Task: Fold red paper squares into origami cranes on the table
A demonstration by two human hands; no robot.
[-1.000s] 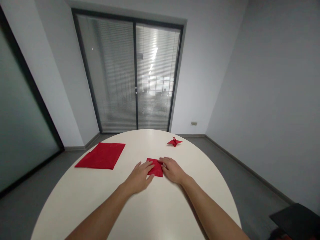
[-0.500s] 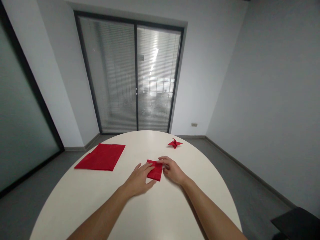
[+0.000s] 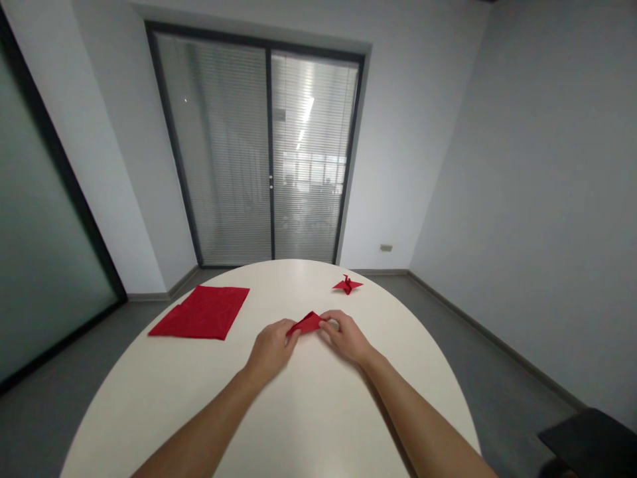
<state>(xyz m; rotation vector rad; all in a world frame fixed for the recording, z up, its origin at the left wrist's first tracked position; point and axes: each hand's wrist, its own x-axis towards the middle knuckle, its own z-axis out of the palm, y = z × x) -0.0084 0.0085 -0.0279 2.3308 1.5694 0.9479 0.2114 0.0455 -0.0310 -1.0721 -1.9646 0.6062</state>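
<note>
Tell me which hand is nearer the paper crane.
Right. The right hand is directly in front of the crane, toward the person; the left hand is farther, off to the left. Both grip the folded paper.

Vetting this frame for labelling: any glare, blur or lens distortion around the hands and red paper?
Head view: wide-angle lens bows the door frame and walls; light streak glares in the glass door; white table evenly lit, soft shadows; left hand, right hand and folded red paper look sharp.

One folded paper [image 3: 307, 323], one paper crane [image 3: 347, 285], one sheet stack [image 3: 203, 311], one table [image 3: 308, 411]
</note>
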